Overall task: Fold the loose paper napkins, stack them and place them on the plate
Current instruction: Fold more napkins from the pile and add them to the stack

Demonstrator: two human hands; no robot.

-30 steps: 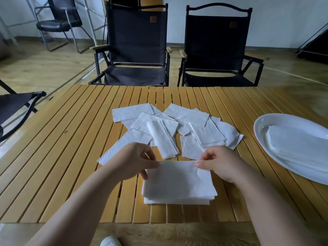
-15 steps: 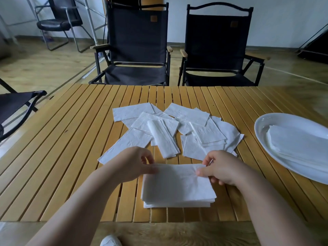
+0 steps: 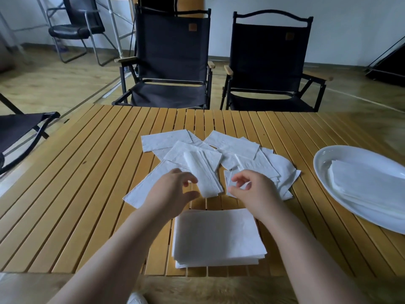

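- Stack of folded napkins (image 3: 217,235): thin white paper, square, edges closely aligned, lying flat at lower centre by the table's near edge.
- Loose napkins (image 3: 236,145): soft embossed sheets, overlapping in a heap at frame centre.
- My left hand (image 3: 173,191) and right hand (image 3: 254,191) hover over the heap's near edge, fingers loosely curled, gripping nothing.
- Plate (image 3: 317,159): glossy white oval at right of frame, carrying a layered pile of napkins (image 3: 361,183); bare slats separate it from the heap.
- Table (image 3: 87,183): yellow wooden slats with narrow gaps.
- Two black fabric chairs (image 3: 173,62) stand beyond the far edge.
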